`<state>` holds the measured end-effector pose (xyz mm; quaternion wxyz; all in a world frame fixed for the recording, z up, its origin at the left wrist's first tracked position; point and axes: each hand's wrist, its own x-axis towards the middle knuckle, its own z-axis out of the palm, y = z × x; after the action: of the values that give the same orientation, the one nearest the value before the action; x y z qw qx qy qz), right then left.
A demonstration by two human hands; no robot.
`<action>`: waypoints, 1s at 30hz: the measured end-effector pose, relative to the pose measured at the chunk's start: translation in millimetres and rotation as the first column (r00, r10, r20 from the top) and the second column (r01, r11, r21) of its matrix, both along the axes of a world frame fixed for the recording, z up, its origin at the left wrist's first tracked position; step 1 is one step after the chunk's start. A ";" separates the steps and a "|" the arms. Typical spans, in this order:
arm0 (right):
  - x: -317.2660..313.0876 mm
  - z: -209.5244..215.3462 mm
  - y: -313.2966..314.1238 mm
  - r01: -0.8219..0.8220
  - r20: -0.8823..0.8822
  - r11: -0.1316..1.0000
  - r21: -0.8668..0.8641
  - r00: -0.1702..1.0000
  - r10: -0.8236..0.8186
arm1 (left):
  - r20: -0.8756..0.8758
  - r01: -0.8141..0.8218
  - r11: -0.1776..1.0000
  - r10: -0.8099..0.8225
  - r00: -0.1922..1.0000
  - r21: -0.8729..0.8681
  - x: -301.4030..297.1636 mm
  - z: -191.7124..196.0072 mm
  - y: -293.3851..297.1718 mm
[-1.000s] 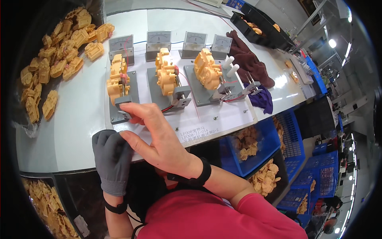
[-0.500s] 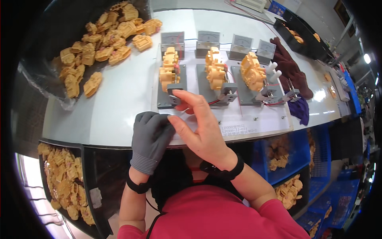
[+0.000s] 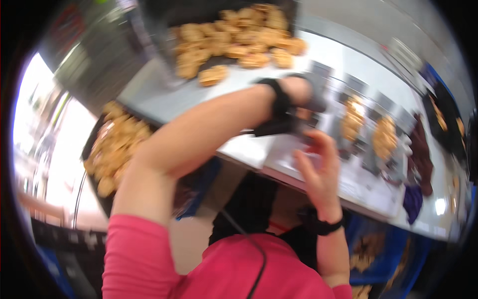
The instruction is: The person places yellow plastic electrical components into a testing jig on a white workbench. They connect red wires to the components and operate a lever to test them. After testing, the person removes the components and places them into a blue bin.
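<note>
While the gloved left hand (image 3: 311, 92) blurs unreadably, the bare right hand (image 3: 318, 169) spreads beside 2 yellow parts (image 3: 366, 127).

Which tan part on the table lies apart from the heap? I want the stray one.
The single tan part below the heap, on bare table nearer the person.

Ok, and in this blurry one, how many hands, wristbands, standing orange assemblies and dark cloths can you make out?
Hands: 2, the left hand in a grey glove and the right hand bare
Black wristbands: 2
Orange assemblies: 2 clear through the blur
Cloths: 2, a maroon cloth and a purple cloth
Total: 8
</note>
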<state>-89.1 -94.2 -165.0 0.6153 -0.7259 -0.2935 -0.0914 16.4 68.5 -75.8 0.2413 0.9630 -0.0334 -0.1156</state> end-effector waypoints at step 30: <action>-0.8 -14.3 -9.9 -0.026 -0.154 1.000 0.015 0.988 0.028 | 0.083 -0.374 0.060 0.996 -0.046 -0.926 -273.8 -116.5 375.5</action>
<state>-89.9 -104.0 -179.3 0.6421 -0.7226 -0.2543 -0.0285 -257.4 444.0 -192.2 0.5438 0.5479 0.3955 0.4977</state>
